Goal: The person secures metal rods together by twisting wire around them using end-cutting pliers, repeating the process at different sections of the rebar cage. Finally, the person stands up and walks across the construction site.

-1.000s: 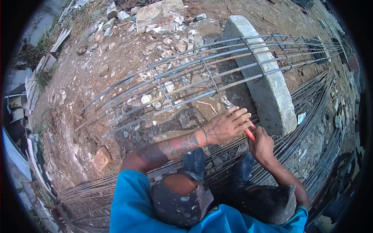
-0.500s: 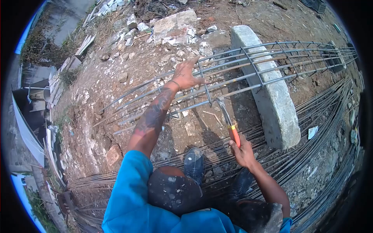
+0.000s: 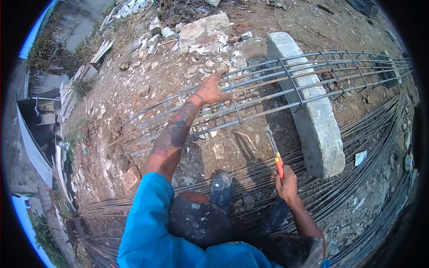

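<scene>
My left hand [image 3: 210, 89] reaches over a long rebar cage [image 3: 268, 91], with fingers and thumb hooked on a square steel stirrup [image 3: 237, 110] near its left part. Lower right, my right hand [image 3: 286, 183] is wrapped round the orange-and-yellow handle of a hand tool [image 3: 273, 146]. The tool's slim metal end points up and left, apart from the cage; whether it is a hammer or pincers I cannot tell. More stirrups cross the cage's long bars toward the right.
A concrete block [image 3: 318, 120] lies under the cage, and another support [image 3: 391, 69] stands at its far right. Loose rebar [image 3: 357, 134] is bundled along the ground by my boots [image 3: 222, 190]. Rubble and a large broken slab [image 3: 203, 31] lie beyond.
My right hand has drawn the tool down and to the right, away from the stirrup's lower corner. My left hand stays at the stirrup.
</scene>
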`<state>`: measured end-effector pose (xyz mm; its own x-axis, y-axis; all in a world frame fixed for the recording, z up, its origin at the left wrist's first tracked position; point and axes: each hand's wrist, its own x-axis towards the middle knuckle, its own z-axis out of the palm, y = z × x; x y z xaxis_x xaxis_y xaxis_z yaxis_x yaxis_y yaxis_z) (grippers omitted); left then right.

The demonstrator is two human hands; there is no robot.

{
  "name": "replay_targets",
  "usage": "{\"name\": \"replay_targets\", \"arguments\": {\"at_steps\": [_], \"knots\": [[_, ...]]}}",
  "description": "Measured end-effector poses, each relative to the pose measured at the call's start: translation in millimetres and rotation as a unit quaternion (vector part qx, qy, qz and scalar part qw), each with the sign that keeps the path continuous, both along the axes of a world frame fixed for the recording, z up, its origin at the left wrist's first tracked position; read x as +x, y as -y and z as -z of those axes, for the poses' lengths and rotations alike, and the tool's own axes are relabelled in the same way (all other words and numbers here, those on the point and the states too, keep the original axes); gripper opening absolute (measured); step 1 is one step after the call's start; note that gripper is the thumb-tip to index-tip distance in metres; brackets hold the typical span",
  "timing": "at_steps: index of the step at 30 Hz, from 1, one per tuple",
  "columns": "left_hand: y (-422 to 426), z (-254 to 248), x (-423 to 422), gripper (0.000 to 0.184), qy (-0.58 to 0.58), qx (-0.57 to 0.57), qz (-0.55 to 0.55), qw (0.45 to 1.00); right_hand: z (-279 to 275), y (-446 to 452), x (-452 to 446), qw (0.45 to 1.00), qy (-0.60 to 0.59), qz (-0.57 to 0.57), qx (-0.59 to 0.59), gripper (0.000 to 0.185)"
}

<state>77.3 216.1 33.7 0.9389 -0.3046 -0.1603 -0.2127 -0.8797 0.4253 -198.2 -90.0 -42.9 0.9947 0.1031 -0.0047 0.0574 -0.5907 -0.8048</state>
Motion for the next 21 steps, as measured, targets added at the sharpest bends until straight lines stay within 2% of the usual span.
{"name": "replay_targets", "arguments": {"at_steps": [1,2,4,5,10,12,13,14,16,18,20,21], "knots": [[-2,12,3,0.096,0.046,-0.043,-0.003,0.998,8,3,-10,0.999,-0.026,0.008,-0.046,0.018],[1,12,9,0.096,0.049,-0.045,-0.004,0.998,21,5,-17,0.999,-0.023,0.008,-0.048,0.018],[4,12,24,0.068,-0.023,-0.072,-0.083,0.994,48,11,-29,0.991,0.016,0.003,-0.136,0.024],[1,17,31,0.050,-0.001,-0.072,-0.062,0.996,57,13,-33,0.987,-0.006,-0.007,-0.159,0.031],[-1,17,30,0.038,0.007,-0.105,-0.114,0.988,71,25,-43,0.977,0.000,-0.061,-0.204,0.033],[-5,21,28,0.035,0.067,-0.059,-0.101,0.991,71,27,-48,0.978,-0.051,-0.077,-0.187,0.033],[-10,32,32,0.033,0.050,-0.122,-0.111,0.985,71,27,-50,0.978,-0.068,-0.071,-0.185,0.032],[-8,30,31,0.033,0.045,-0.128,-0.103,0.985,69,27,-52,0.977,-0.073,-0.063,-0.190,0.032],[-3,24,29,0.033,0.028,-0.117,-0.128,0.984,65,27,-55,0.981,-0.101,-0.049,-0.158,0.031],[1,21,27,0.032,0.064,-0.084,-0.123,0.987,59,34,-56,0.982,-0.106,-0.048,-0.152,0.031],[-2,22,28,0.031,0.059,-0.097,-0.109,0.988,50,45,-58,0.995,-0.077,-0.062,-0.006,0.031],[-7,30,32,0.029,0.040,-0.123,-0.103,0.986,31,52,-58,0.993,-0.103,-0.043,0.036,0.021]]}}
